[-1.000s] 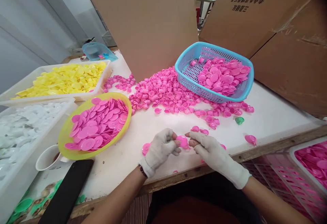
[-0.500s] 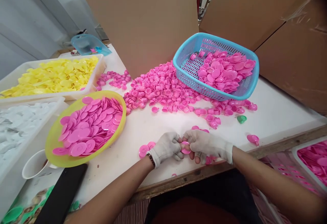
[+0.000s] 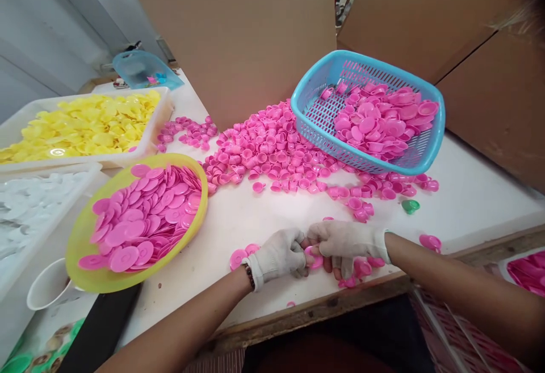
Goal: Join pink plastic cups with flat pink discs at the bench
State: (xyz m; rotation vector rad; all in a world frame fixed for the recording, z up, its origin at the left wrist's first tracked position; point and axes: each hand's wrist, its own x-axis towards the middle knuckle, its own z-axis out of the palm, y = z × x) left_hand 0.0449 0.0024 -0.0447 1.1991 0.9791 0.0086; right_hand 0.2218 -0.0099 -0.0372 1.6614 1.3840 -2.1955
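Both hands wear white knit gloves and meet near the table's front edge. My left hand (image 3: 279, 255) and my right hand (image 3: 343, 241) are closed together on one small pink plastic piece (image 3: 314, 258), pinched between their fingertips. Two pink discs (image 3: 239, 257) lie on the table just left of my left hand. More pink pieces (image 3: 361, 268) sit under and beside my right hand. A yellow bowl (image 3: 85, 231) full of pink discs stands to the left. Small pink cups (image 3: 276, 154) are heaped across the middle of the white table.
A blue basket (image 3: 317, 114) with pink parts sits at the back right, cardboard boxes (image 3: 238, 32) behind it. White trays of yellow discs (image 3: 85, 126) and white discs (image 3: 29, 202) stand at left. A green cup (image 3: 410, 206), a white cup (image 3: 45, 285), and a black object (image 3: 102, 327) are nearby.
The view has shifted. My hands have drawn closer together over the pink piece and sit lower, near the table edge.
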